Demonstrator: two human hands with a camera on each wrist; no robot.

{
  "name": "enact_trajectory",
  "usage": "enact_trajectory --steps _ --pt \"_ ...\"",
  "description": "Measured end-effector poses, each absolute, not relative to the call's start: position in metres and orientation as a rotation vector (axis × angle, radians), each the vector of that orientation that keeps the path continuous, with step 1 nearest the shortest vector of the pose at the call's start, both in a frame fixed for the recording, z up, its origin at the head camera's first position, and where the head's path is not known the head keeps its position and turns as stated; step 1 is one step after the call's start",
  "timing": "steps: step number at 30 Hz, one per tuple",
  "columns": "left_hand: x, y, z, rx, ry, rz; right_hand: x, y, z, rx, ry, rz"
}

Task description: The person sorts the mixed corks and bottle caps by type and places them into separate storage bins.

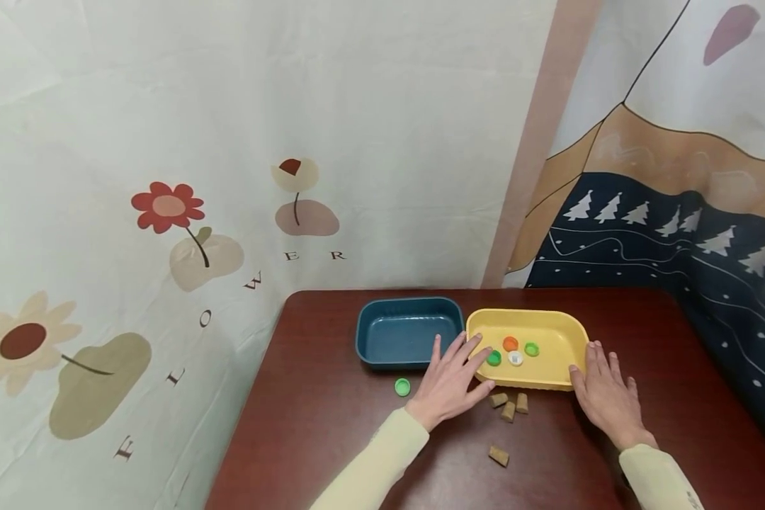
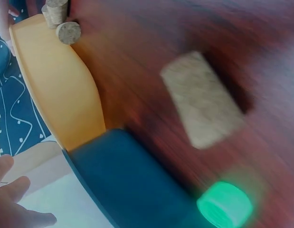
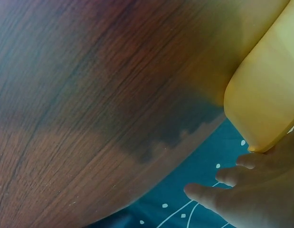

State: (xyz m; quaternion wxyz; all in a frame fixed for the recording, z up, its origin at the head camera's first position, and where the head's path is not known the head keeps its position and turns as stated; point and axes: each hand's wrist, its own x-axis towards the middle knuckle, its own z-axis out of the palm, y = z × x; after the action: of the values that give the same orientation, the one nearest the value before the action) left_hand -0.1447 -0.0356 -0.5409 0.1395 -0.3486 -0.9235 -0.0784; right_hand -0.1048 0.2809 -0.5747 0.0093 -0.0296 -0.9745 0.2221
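My left hand hovers with spread fingers at the front left corner of a yellow tray; I cannot tell whether it touches the rim. My right hand lies against the tray's right side, fingers fairly straight. Inside the tray are bottle caps: an orange cap, a white cap, a light green cap and a darker green cap near my left fingertips. Another green cap sits on the table, left of that hand. Several corks are grouped before the tray, with one cork nearer me.
A dark blue tray stands close beside the yellow one, on its left. Both rest toward the back of a dark red-brown wooden table. Behind the table hangs a printed cloth, with a darker part at the right.
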Motion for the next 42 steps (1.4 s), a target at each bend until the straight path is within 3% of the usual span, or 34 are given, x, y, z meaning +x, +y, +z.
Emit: enact_trajectory --steps 22,42 --pt "-0.109 -0.111 -0.558 -0.96 -2.646 -0.289 -0.104 0.284 -0.573 -0.071 -3.045 0.694" --pt "-0.098 -0.162 -0.577 -0.822 -2.791 -0.43 -0.104 0.282 -0.575 -0.047 -3.019 0.69"
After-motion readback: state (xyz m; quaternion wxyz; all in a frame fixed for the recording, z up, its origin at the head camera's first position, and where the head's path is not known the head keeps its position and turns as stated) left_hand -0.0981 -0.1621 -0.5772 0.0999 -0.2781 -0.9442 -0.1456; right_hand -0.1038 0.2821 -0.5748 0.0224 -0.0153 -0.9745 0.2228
